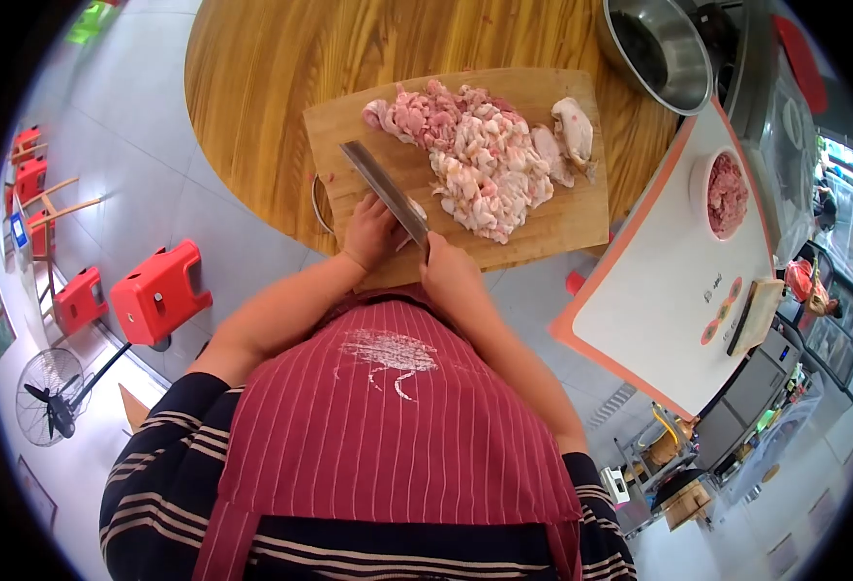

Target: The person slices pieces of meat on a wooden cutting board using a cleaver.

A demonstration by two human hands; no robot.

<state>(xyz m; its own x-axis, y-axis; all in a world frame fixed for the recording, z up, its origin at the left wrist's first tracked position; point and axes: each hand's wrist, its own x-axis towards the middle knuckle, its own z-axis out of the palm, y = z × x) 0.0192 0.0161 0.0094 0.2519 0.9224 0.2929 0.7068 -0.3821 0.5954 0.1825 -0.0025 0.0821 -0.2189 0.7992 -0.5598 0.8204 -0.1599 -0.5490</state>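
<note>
My right hand (449, 271) grips the handle of a cleaver (380, 184), whose blade slants up and to the left over a wooden cutting board (562, 228). Close against the blade's left side, my left hand (372, 232) rests low on the board with its fingers curled. Whatever it holds is mostly hidden, though a small pale bit shows beside the blade. Beyond the cleaver lies a heap of chopped meat, with pinker pieces (436, 114) at the upper left and pale, fatty pieces (489, 179) below. Two larger uncut pieces (573, 131) sit at the board's right.
The board lies on a round wooden table (262, 107). A metal bowl (683, 58) stands at the upper right. On a white, orange-edged table (639, 281) is a white bowl of minced meat (727, 197). Red stools (160, 293) and a fan (51, 397) stand at the left.
</note>
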